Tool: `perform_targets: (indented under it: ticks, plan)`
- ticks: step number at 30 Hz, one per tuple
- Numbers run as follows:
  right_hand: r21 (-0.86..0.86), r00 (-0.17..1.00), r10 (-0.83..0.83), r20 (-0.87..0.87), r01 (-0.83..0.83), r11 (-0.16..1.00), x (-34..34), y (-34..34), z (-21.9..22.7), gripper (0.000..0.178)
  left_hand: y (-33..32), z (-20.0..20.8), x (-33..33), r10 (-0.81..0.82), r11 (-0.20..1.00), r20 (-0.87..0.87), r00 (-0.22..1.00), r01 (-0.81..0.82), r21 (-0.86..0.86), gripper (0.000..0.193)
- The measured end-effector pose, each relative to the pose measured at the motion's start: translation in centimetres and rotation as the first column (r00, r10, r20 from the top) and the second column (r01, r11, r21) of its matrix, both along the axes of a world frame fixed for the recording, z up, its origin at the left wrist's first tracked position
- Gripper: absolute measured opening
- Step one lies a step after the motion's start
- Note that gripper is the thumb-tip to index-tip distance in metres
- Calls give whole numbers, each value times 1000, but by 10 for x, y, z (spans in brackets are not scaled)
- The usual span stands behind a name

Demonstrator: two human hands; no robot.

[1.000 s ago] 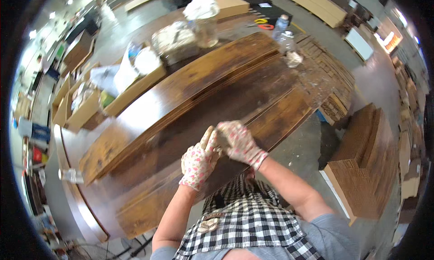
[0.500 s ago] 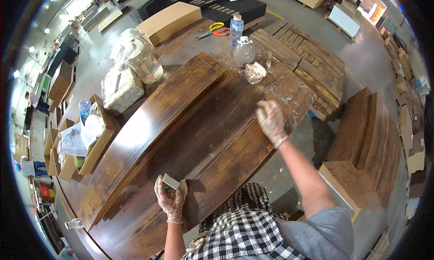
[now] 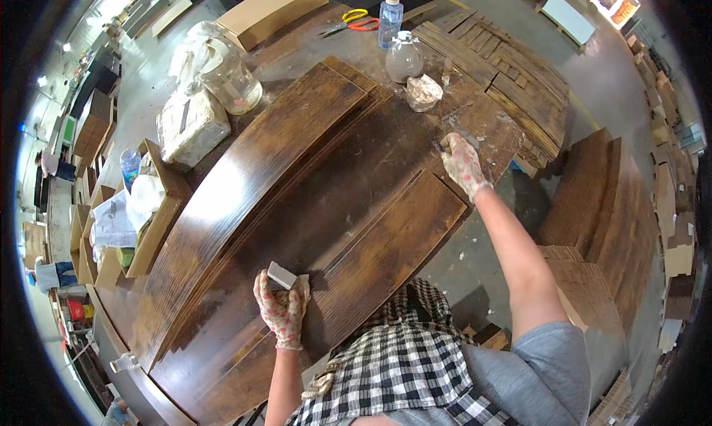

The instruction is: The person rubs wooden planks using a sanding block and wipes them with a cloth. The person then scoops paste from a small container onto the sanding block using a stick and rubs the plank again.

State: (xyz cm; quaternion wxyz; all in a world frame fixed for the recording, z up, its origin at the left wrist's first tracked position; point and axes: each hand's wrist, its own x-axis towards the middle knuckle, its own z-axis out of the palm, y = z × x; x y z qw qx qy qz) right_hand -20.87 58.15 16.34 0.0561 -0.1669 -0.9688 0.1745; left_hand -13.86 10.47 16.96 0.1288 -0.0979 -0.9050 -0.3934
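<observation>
My left hand (image 3: 284, 313), in a white glove with red dots, is closed around a small grey block (image 3: 281, 275), perhaps a sanding sponge. It rests over the near brown wood-grain board (image 3: 393, 237). My right hand (image 3: 464, 165), gloved alike, is just past that board's far right end, over the worn table corner. Its fingers are curled together, and whatever they may hold is hidden. Beyond the near board lies a stack of glossy brown boards (image 3: 245, 177).
Farther back are a clear bottle (image 3: 391, 22), a round jar (image 3: 404, 57), a crumpled white cup (image 3: 423, 93) and scissors (image 3: 351, 27). A cardboard box of rubbish (image 3: 172, 218) and a whitish block (image 3: 194, 126) stand left. Stacked brown boards (image 3: 582, 211) stand right.
My right hand has moved from the near board's far end outward to the right, baring that end. My left hand keeps the grey block in almost the same place. The view has shifted slightly.
</observation>
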Motion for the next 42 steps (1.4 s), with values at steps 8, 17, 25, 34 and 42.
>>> perform_targets:
  ticks: [8,17,25,34,42]
  plan:
    - [-47,971,30,-235,-42,998,74,-93,22,12,0,9,0,5,998,51,999,-8,65,66]
    - [67,957,249,-152,-241,968,88,-188,25,15,-7,10,3,9,999,38,999,-11,52,67]
    - [90,864,418,-281,-410,908,109,-264,20,16,-3,14,0,-4,998,27,1000,3,66,65]
    - [96,853,466,-234,-457,884,125,-301,23,14,-46,29,-4,95,994,91,991,-89,-71,67]
    - [104,934,299,-196,-283,953,115,-267,12,14,-54,15,11,72,993,210,975,-50,-109,70]
